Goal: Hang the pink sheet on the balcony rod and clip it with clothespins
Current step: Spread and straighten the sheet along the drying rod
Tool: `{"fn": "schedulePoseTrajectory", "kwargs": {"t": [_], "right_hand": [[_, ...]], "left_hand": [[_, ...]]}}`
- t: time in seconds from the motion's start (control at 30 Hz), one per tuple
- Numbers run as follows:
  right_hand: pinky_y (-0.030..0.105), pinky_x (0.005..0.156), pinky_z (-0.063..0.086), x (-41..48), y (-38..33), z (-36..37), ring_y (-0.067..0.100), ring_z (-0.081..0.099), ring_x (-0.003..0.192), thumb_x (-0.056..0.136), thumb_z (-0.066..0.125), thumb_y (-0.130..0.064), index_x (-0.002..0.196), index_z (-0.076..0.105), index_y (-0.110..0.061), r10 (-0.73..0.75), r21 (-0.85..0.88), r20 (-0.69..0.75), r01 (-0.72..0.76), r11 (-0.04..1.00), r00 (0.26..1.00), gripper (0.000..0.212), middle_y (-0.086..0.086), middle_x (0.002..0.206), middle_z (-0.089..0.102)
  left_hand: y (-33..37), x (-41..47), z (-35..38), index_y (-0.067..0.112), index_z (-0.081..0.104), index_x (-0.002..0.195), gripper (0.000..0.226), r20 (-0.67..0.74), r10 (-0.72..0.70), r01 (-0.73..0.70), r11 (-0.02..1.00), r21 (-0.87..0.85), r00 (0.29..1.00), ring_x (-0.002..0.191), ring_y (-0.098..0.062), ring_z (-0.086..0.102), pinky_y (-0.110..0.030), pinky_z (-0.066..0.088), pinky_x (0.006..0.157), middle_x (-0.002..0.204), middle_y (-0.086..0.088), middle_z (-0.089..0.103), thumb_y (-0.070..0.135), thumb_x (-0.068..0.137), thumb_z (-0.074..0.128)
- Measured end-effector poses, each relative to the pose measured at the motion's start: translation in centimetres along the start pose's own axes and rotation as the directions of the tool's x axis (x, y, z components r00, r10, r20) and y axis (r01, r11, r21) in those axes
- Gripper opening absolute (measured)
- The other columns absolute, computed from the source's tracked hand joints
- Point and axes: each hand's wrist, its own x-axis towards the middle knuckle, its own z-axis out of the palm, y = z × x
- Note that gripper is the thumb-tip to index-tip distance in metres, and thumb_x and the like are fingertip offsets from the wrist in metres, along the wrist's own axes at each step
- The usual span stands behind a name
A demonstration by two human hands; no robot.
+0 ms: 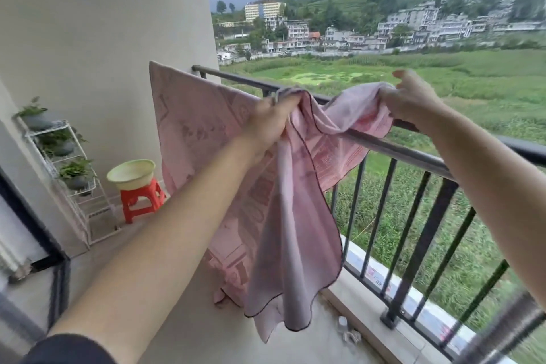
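— Starting nearest: lying on the floor below the hands, something small and pale, maybe clothespins (348,334); too blurred for telling.

— Still waiting down there, then. And the hands?

— Left hand (267,124) gripping a bunched fold of the pink sheet (274,216), fingers closed tight around the cloth, right at the rod (413,154). Possibly pressing something metallic against the fabric at the knuckles; not clear enough for saying what.

— Right hand?

— Right hand (413,100) pinching the sheet's far corner between thumb and curled fingers, holding it just above the rod, index finger lifting slightly free.

— Hanging already, or still spreading?

— Still spreading, judging by the look of it. Sagging between the two grips, draping over the rod under the right fingers, most of the cloth dangling inward below the left fingers, almost brushing the floor. Beyond the left fingers, another stretch already lying flat over the rod toward the wall.

— So next?

— Probably pulling the right corner further along and laying that slack evenly over the rod, then freeing one hand for reaching down for a clip. Needing one hand pinning the cloth meanwhile, or risking it sliding off.

— Anything further back?

— Past the left fingers, sitting against the wall: a basin (131,173) resting on a red stool (141,199), and a plant rack (68,168) beside them.
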Motion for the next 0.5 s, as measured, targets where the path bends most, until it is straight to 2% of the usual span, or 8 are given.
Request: {"fn": "schedulePoseTrajectory", "kwargs": {"t": [0.07, 0.13, 0.2, 0.27, 0.33, 0.37, 0.43, 0.5], "right_hand": [[0.046, 0.088, 0.057, -4.0, -0.5, -0.1, 0.025, 0.069, 0.095, 0.092, 0.051, -0.064, 0.127, 0.052, -0.013, -0.163, 0.188, -0.039, 0.167, 0.968, 0.986, 0.061, 0.006, 0.110, 0.067], [0.047, 0.095, 0.053, -8.0, -0.4, 0.1, 0.023, 0.068, 0.103, 0.078, 0.047, -0.084, 0.124, 0.058, -0.017, -0.275, 0.423, 0.172, 0.181, 0.888, 0.946, 0.081, 0.004, 0.112, 0.070], [0.046, 0.104, 0.045, -11.2, -0.1, 0.7, 0.022, 0.062, 0.122, 0.082, 0.059, -0.073, 0.136, 0.056, -0.020, -0.303, 0.515, 0.485, 0.012, 0.857, 0.820, 0.076, 0.001, 0.130, 0.066], [0.048, 0.099, 0.052, -12.5, 0.8, 0.7, 0.026, 0.068, 0.111, 0.089, 0.071, -0.037, 0.128, 0.063, -0.013, -0.242, 0.488, 0.598, -0.107, 0.866, 0.764, 0.046, 0.007, 0.121, 0.071], [0.049, 0.082, 0.060, -12.3, 1.7, -0.3, 0.025, 0.073, 0.082, 0.091, 0.065, -0.005, 0.102, 0.070, -0.007, -0.142, 0.381, 0.473, -0.057, 0.923, 0.869, 0.012, 0.011, 0.093, 0.075], [0.044, 0.070, 0.061, -11.9, 1.6, -1.6, 0.021, 0.069, 0.068, 0.089, 0.059, 0.000, 0.087, 0.068, -0.007, -0.094, 0.311, 0.365, -0.026, 0.950, 0.926, 0.013, 0.009, 0.079, 0.071], [0.029, 0.054, 0.048, -10.7, 1.2, -5.4, 0.014, 0.058, 0.054, 0.079, 0.053, -0.003, 0.069, 0.063, -0.013, -0.020, 0.236, 0.081, 0.000, 0.972, 0.996, 0.017, 0.000, 0.061, 0.060], [0.018, 0.048, 0.044, -8.4, 2.0, -10.2, 0.007, 0.058, 0.050, 0.070, 0.049, -0.007, 0.072, 0.066, -0.011, 0.024, 0.196, -0.168, 0.009, 0.981, 0.986, 0.017, -0.008, 0.057, 0.061]], "left_hand": [[3.2, 2.0, 0.5, 0.018, 0.068, 0.064, 0.032, -0.035, 0.015, -0.019, 0.993, -0.119, 0.999, 0.071, -0.018, 0.065, -0.032, 0.050, 0.075, 0.066, 0.000, 0.067, 0.029, 0.092, 0.059], [5.6, 4.0, 1.0, 0.018, 0.069, 0.066, 0.033, -0.013, 0.018, -0.020, 0.987, -0.160, 1.000, 0.072, -0.019, 0.068, -0.036, 0.056, 0.078, 0.070, -0.002, 0.069, 0.029, 0.095, 0.055], [7.1, 5.6, 1.9, 0.018, 0.073, 0.067, 0.035, 0.033, 0.042, -0.034, 0.976, -0.215, 0.999, 0.084, -0.027, 0.070, -0.048, 0.056, 0.088, 0.079, -0.007, 0.072, 0.028, 0.093, 0.053], [7.8, 6.8, 3.4, 0.016, 0.074, 0.070, 0.033, 0.081, 0.063, -0.045, 0.979, -0.200, 0.995, 0.089, -0.031, 0.069, -0.049, 0.055, 0.087, 0.085, -0.012, 0.072, 0.023, 0.093, 0.051], [8.4, 7.1, 5.1, 0.012, 0.072, 0.085, 0.028, 0.162, 0.114, -0.092, 0.986, -0.140, 0.980, 0.087, -0.026, 0.068, -0.038, 0.056, 0.077, 0.092, -0.011, 0.071, 0.026, 0.094, 0.050], [8.5, 7.1, 5.9, 0.012, 0.070, 0.096, 0.029, 0.221, 0.136, -0.110, 0.986, -0.126, 0.966, 0.089, -0.022, 0.067, -0.033, 0.054, 0.072, 0.098, -0.009, 0.071, 0.033, 0.095, 0.050], [7.7, 6.9, 7.2, 0.016, 0.066, 0.116, 0.045, 0.270, 0.176, -0.148, 0.981, -0.121, 0.947, 0.098, -0.017, 0.066, -0.031, 0.055, 0.074, 0.110, -0.002, 0.070, 0.052, 0.096, 0.046], [5.3, 6.0, 8.3, 0.016, 0.066, 0.105, 0.053, 0.185, 0.264, -0.261, 0.965, -0.039, 0.947, 0.092, -0.012, 0.065, -0.036, 0.054, 0.081, 0.101, 0.000, 0.069, 0.060, 0.096, 0.038]]}}
